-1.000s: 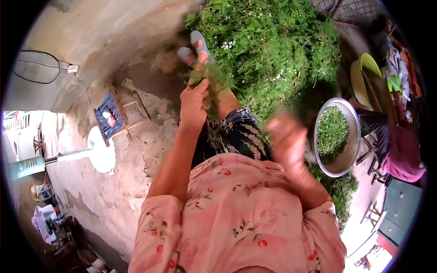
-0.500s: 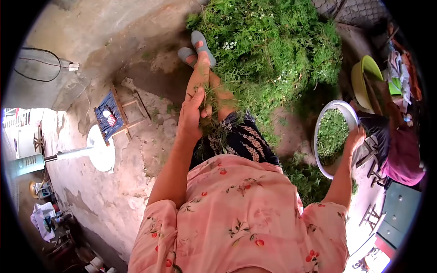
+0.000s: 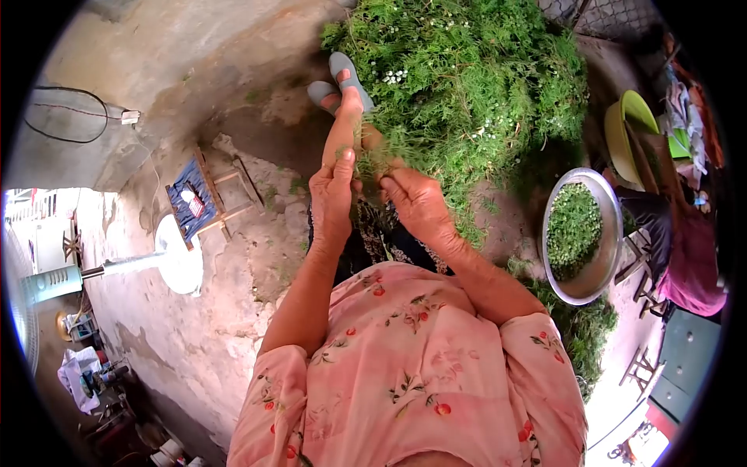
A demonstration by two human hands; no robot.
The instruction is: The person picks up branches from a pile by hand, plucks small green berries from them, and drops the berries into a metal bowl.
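Containers: round metal basin (image 3: 601,274) on the ground to the person's right, holding a layer of small picked green bits, piled toward its far side, with bare metal showing at the near rim. Behind it is a yellow-green plastic bowl (image 3: 620,131), tilted and partly behind a brown slat, contents not visible. Hard to read: the fisheye edge cuts off the right side, so the other person in magenta clothing (image 3: 695,261) shows only as cloth and a dark sleeve. Clutter at upper right is unreadable. More greens (image 3: 580,331) lie below the basin, partly hidden by the pink floral sleeve. Both hands meet over the outstretched legs, at the near edge of the big heap of feathery green plants with tiny white flowers (image 3: 475,74). They share a small bunch of thin green stems (image 3: 366,165). It's wispy and fine-leaved, same colour as the heap, and it blends into the heap, so the top end can't be traced. Left hand (image 3: 331,196) is closed around the bunch with the thumb up. Right hand (image 3: 420,204) has fingers curled and fingertips pinching the stems just beside the left hand. Grey-blue slippers (image 3: 342,76) on the feet touch the heap's edge. On the left are a small wooden stool with a blue cloth seat (image 3: 189,198) and a white pedestal fan lying on its side (image 3: 177,263), both well apart from the hands.
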